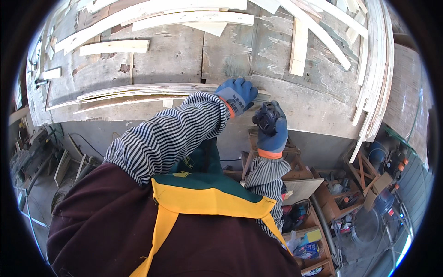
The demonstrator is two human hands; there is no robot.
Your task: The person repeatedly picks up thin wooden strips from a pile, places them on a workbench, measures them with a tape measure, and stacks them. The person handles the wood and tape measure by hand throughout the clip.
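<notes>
A bundle of thin wooden strips (148, 90) lies along the near edge of the worn plywood worktable (169, 65). Across its right end rests my left hand (237, 95) in a blue-grey work glove, fingers curled over the far side and thumb on the near side. My right hand (275, 133), gloved alike, is shut around a dark, rounded hand tool (267, 118), just right of the left hand at the table's front edge. The tool's exact kind and its underside cannot be made out. Striped sleeve covers reach both gloves.
Pale boards (193, 18) and a short board (114, 47) lie farther back. Long strips (375, 69) overhang the table's right front corner. Below right stand a wooden crate (341, 194) with loose items and a cardboard box (378, 188). Machinery (33, 155) stands at lower left.
</notes>
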